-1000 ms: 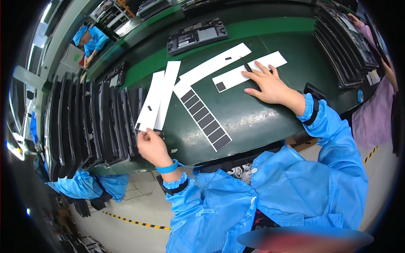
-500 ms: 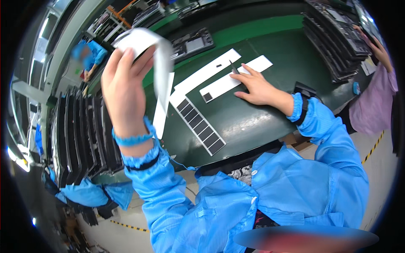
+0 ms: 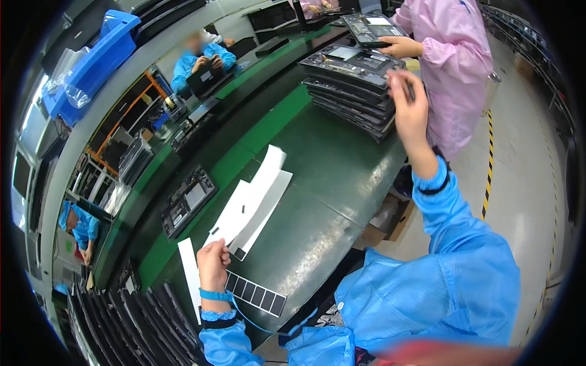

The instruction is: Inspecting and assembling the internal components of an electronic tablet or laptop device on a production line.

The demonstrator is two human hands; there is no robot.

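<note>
Left hand (image 3: 213, 263) lowered to the white strips (image 3: 253, 204); right hand (image 3: 408, 107) now raised

Small dark object (image 3: 411, 91) in right hand (image 3: 408, 110): unidentifiable.

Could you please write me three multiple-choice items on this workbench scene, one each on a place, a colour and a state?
1. Where is the right hand?
A. raised at the stack of dark panels
B. flat on the white strips
C. under the bench

2. What colour is the bench top?
A. red
B. green
C. yellow

3. What is the left hand doing?
A. hanging empty beside the bench
B. pressing a keyboard
C. holding the end of a white strip

Answers: 1 A, the hand is lifted by the stack's near corner. 2 B, the surface is plainly green. 3 C, its fingers close on the strip's near end, beside the sheet of dark squares.
</note>
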